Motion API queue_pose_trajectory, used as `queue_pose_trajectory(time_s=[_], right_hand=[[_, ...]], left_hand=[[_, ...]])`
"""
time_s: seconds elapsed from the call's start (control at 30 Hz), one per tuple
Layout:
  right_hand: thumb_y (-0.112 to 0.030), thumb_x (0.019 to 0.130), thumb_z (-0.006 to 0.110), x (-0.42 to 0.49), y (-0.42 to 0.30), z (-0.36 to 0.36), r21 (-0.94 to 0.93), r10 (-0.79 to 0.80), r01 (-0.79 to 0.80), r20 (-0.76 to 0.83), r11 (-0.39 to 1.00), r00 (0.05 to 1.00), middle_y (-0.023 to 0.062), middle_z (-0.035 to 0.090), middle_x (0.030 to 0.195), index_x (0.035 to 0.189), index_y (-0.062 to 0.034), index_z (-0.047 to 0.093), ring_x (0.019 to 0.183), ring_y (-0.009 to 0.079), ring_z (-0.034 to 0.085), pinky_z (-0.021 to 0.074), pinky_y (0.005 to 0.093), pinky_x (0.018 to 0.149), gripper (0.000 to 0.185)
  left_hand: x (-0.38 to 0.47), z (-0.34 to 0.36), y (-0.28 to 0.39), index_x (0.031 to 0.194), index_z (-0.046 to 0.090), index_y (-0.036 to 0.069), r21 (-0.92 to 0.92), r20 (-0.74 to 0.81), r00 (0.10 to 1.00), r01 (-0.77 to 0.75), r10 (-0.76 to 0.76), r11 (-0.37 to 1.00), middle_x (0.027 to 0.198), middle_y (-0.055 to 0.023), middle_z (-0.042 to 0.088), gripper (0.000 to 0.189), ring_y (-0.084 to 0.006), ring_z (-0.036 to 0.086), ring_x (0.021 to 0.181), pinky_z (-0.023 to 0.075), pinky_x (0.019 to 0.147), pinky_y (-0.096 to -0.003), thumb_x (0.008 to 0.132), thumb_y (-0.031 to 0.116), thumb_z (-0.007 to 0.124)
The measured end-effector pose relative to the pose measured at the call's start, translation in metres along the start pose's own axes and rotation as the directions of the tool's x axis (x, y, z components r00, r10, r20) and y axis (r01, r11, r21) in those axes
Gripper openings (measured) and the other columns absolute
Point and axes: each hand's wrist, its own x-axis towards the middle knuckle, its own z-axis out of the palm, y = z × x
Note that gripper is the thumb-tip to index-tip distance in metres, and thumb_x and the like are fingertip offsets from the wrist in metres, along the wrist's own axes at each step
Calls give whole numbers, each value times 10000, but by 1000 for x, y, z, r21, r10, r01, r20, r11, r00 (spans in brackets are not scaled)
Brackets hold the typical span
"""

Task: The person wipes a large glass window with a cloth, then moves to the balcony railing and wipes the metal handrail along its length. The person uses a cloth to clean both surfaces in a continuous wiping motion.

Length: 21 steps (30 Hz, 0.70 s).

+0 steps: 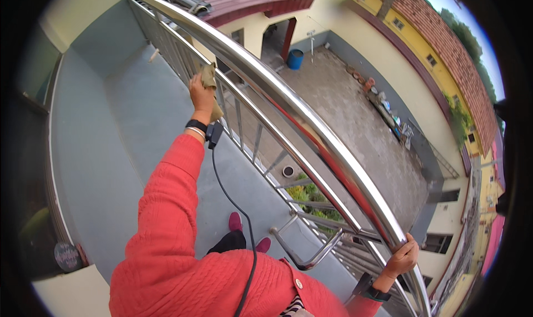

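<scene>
My left hand [200, 95] holds a folded tan cloth [209, 76] against the thinner upper bar [266, 121] of a stainless steel balcony railing. Part of the cloth hangs below the bar. At the lower right, my right hand [402, 256] is closed around the thick polished handrail [291, 94], its fingers partly hidden behind the tube. Each wrist wears a black band with a small dark device. From the one on the left wrist, a black cable [233, 208] runs down over my red knitted sleeve and front.
Under my feet is the grey balcony floor [166, 108], with a wall at the left. A bent steel tube bracket [306, 263] juts inward from the railing near my feet. Beyond the railing, a courtyard [333, 108] lies below, with a blue barrel [295, 59] and plants.
</scene>
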Motion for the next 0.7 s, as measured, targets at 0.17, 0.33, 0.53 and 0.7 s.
queue_pose_trajectory(time_s=[0.17,0.33,0.53,0.7], right_hand=[[-136,1006,438,0,-5,-2,15,49,-50,18,999,999,169,731,924,965,27,737,839,335,686,525,404,778,343],[-128,1004,435,3,-6,-2,-2,-7,7,8,1000,1000,162,720,881,939,20,740,797,317,678,522,392,751,345],[-100,1001,455,3,-8,-2,29,8,-8,-13,1000,1000,162,725,858,903,22,732,779,314,686,525,384,742,318],[-128,995,481,5,-8,-4,14,-48,49,-22,999,999,139,727,854,899,-20,746,773,325,678,519,392,719,302]], left_hand=[[1,53,-16,1087,667,25,-8,145,936,-324,322,946,1149,-165,671,340,-383,571,1189,420,1061,-477,762,115,708],[-31,70,1,1013,657,57,143,303,920,-304,251,942,1107,-135,671,303,-345,581,1187,363,1115,-513,730,134,734],[-131,49,79,996,636,80,-166,247,758,-580,603,797,1034,-148,644,271,-359,591,1109,352,1129,-551,737,115,710],[-256,32,191,1014,648,98,-291,332,741,-508,583,811,1027,-107,644,248,-309,596,1104,330,1152,-549,783,186,671]])
